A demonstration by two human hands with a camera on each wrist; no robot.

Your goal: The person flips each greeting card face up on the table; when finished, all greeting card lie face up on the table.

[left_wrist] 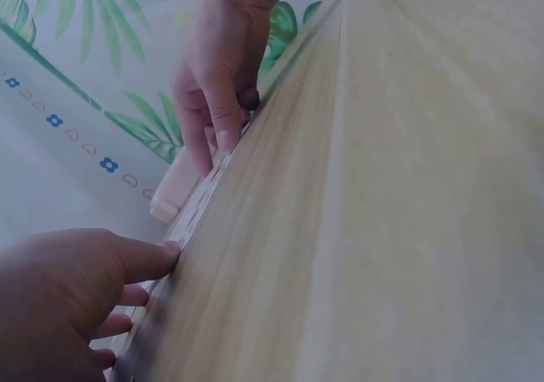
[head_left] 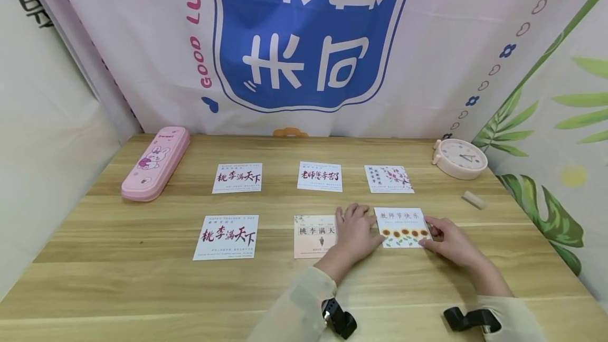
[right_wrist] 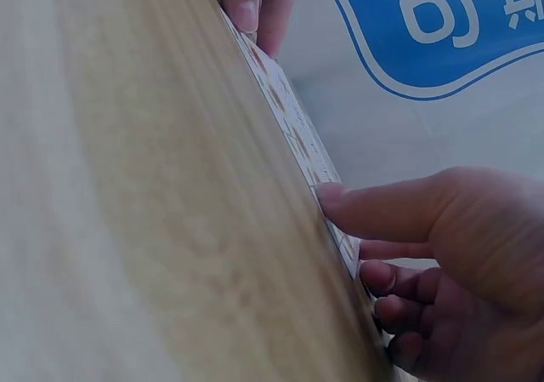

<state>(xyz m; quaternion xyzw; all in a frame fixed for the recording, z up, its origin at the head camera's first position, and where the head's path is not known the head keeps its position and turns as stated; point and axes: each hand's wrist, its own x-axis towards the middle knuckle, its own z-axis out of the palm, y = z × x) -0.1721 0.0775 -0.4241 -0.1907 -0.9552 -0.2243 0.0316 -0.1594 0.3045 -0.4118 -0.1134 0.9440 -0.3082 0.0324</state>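
A white card (head_left: pixel 405 228) with a row of sunflowers lies flat on the table between the two hands. My right hand (head_left: pixel 451 241) pinches its right edge, thumb at the lower corner and the other fingers curled beside it. The right wrist view shows the right thumb (right_wrist: pixel 370 208) on the edge of the card (right_wrist: pixel 293 122). My left hand (head_left: pixel 355 231) lies with fingers extended, its thumb at the card's left edge. Those fingers cover the right part of a peach-coloured card (head_left: pixel 311 236).
Another card (head_left: pixel 225 237) lies at the front left. Behind is a row of three cards: left (head_left: pixel 236 178), middle (head_left: pixel 320 177) and right (head_left: pixel 389 179). A pink pencil case (head_left: pixel 155 165) lies back left. A pink clock (head_left: pixel 459 159) and a small beige block (head_left: pixel 474 200) are at right.
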